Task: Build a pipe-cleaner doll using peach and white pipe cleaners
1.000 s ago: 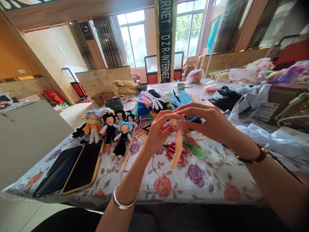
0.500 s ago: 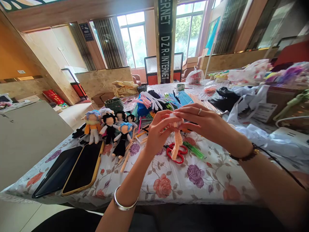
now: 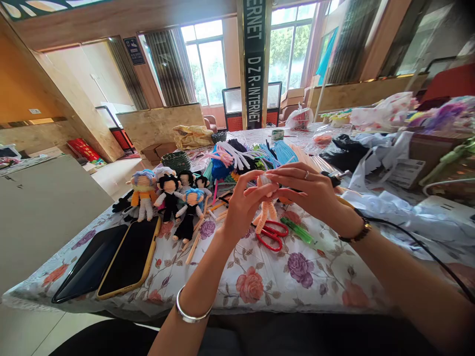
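Between both hands, above the table, is a small doll (image 3: 265,211) of fuzzy peach pipe cleaner, its legs hanging down and something whitish at its top. My left hand (image 3: 241,200) pinches its upper part from the left. From the right, my right hand (image 3: 309,190) has its fingertips closed at the top of the same doll. The fingers hide most of its head and body. Red-handled scissors (image 3: 272,237) lie on the cloth just below, partly behind the doll's legs. Beside them is a green object (image 3: 297,229).
Several finished dolls (image 3: 169,195) sit at the left, behind two dark phones (image 3: 128,257). Bundles of coloured pipe cleaners (image 3: 237,155) lie farther back. A black cable (image 3: 419,242) runs past my right wrist. White fabric (image 3: 393,207) and a cardboard box (image 3: 411,165) are at the right.
The doll's legs have swung left and now show apart, uncovering more of the scissors. My right hand and wrist have shifted slightly left; my left hand has barely moved.
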The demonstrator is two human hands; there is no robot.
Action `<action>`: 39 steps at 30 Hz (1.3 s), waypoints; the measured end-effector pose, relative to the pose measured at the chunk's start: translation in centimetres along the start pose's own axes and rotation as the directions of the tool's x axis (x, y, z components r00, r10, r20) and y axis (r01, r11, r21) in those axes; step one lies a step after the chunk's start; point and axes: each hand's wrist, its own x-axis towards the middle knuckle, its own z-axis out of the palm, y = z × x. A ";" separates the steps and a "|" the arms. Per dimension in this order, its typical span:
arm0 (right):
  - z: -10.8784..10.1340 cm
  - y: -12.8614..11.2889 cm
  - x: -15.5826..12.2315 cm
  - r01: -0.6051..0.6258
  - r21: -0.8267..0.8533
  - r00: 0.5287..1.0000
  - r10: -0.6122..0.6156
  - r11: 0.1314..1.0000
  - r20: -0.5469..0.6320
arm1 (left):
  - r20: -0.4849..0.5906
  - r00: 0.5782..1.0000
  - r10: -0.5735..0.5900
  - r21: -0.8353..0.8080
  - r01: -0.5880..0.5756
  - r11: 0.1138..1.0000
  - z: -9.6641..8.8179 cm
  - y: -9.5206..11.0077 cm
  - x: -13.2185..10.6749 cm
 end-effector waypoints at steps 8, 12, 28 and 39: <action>0.4 -0.3 0.5 -0.375 0.441 0.920 0.387 0.815 0.067 | 0.068 0.996 -0.052 0.006 0.051 0.999 0.0 -0.2 -0.6; 0.1 -1.0 0.9 -0.473 0.470 0.871 0.476 0.745 0.123 | 0.094 0.995 0.028 0.173 -0.044 0.984 -0.1 -0.7 -1.0; -0.6 -1.4 1.6 -0.624 0.467 0.740 0.667 0.627 0.093 | 0.035 0.989 0.145 0.309 -0.148 0.939 0.3 -0.8 -0.6; 0.4 -2.1 1.3 -0.565 0.616 0.755 0.645 0.549 0.118 | 0.127 0.964 0.234 0.460 -0.266 0.847 -0.2 -1.2 -0.6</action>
